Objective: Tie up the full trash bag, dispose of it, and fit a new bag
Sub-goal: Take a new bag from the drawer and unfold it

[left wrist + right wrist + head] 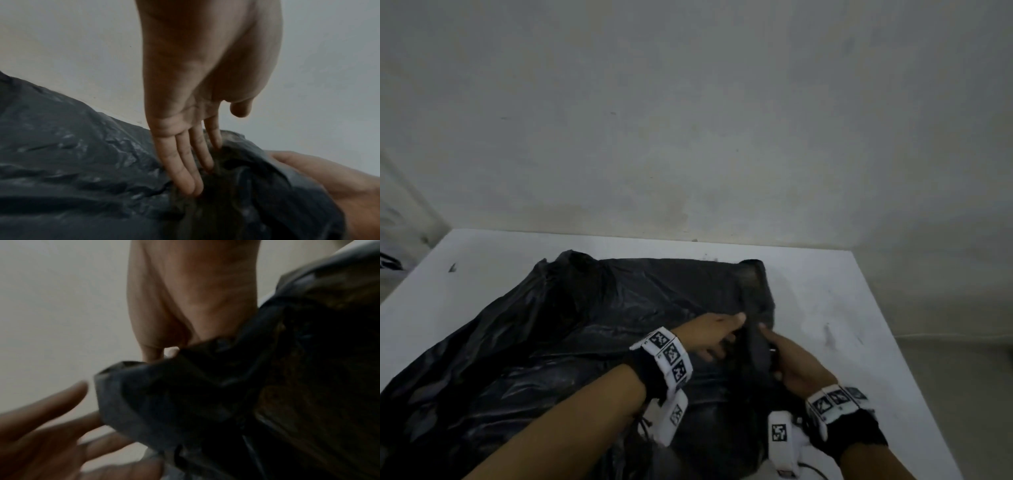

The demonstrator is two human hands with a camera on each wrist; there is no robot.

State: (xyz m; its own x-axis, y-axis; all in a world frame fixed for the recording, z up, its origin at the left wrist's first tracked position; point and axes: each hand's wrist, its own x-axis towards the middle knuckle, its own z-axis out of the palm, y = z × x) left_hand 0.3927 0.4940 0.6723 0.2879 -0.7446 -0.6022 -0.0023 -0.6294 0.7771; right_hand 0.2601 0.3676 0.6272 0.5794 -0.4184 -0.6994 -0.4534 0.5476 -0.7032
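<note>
Head view, item one: black trash bag [544, 346], lying flat and crumpled across most of the white table [842, 308], running from the near-left edge toward the far-right corner; it is looking empty rather than filled, so it is most likely the new bag being opened out, though that is a judgement

Item two: right hand [796, 363], gripping a bunched fold of the bag near its right edge, fingers curling round the plastic; the right wrist view is showing the same dark fold gathered under the palm

Item three: left hand [714, 337], lying just beside the right, nearly touching it; the left wrist view is showing its fingers [185, 162] straight and pressing down into the folds, working between layers, clamping nothing

Item four: progress. No bin and no tied, full bag are showing in any view, so whether tying and disposal are finished cannot be told from here. If this is the fresh bag, the hands are seeming to be separating its mouth; spreading it and fitting it over a bin are remaining

Item five: writing. No brand or readable text is appearing on the bag or the table. Both wrists are wearing white bands [671, 356] carrying black-and-white square code markers, with no legible words

Item six: surroundings. Pale wall [688, 120] is standing behind the table, which is carrying dark scuffs
</note>
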